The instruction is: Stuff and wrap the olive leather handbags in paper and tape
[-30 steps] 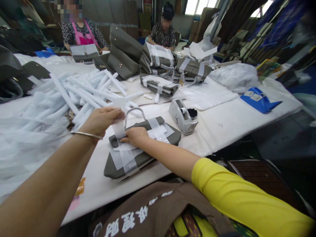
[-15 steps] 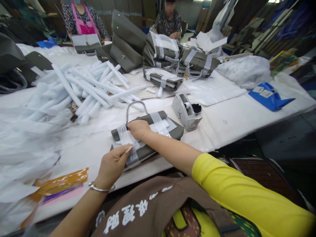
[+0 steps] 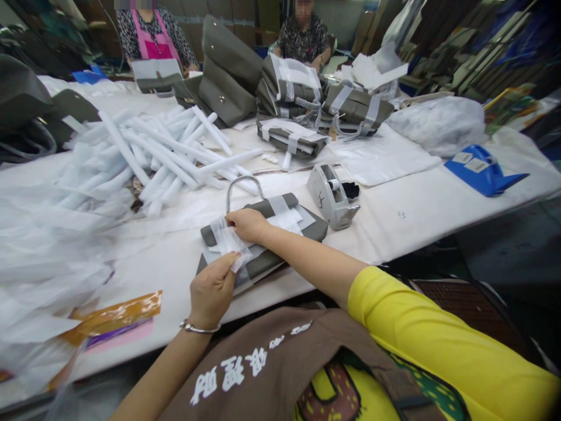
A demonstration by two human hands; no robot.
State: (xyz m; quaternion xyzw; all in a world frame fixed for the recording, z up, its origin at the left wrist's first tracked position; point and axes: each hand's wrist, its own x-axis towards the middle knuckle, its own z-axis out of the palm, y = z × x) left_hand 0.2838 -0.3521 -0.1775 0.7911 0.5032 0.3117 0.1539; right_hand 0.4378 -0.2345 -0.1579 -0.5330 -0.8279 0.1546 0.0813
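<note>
A dark grey-green bag (image 3: 267,261) lies on the table in front of me, with white wrapping strips over it and its thin wrapped handle arching up at the back. My left hand (image 3: 214,286) pinches the near end of a translucent white wrap (image 3: 230,241) at the bag's left side. My right hand (image 3: 248,225) rests on the bag's top near the handle, its fingers closed on the far end of the same wrap. A grey tape dispenser (image 3: 331,196) stands just behind and right of the bag.
White foam tubes (image 3: 162,152) pile at the back left, beside crumpled white sheets (image 3: 48,245). Wrapped bags (image 3: 291,93) stand further back. A blue dispenser (image 3: 477,169) is on the right. Two people (image 3: 158,35) are across the table (image 3: 394,234).
My left hand has moved slightly right and up along the wrap, which now bunches between my hands. The whole view has shifted slightly.
</note>
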